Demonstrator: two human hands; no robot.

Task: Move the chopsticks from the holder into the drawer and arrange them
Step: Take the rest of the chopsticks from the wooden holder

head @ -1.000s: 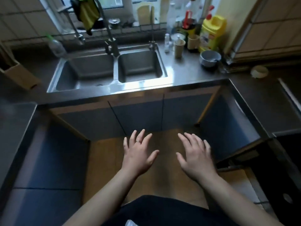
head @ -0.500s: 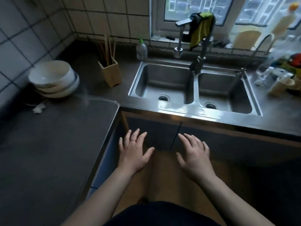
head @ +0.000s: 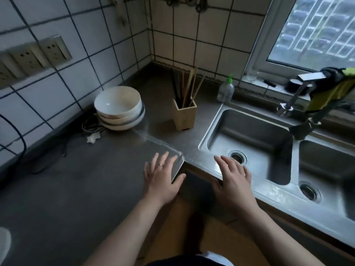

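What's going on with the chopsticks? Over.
Left hand and right hand open, holding nothing. Chopsticks upright in holder, untouched. Bowls beside holder, not blocking.

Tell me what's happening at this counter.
A person stands at the kitchen counter with the left hand and right hand both open, fingers spread, holding nothing, near its front edge. The chopsticks stand upright in the wooden holder farther back, between the stacked bowls and the sink. Nothing is picked up yet, and no open drawer shows in this view.
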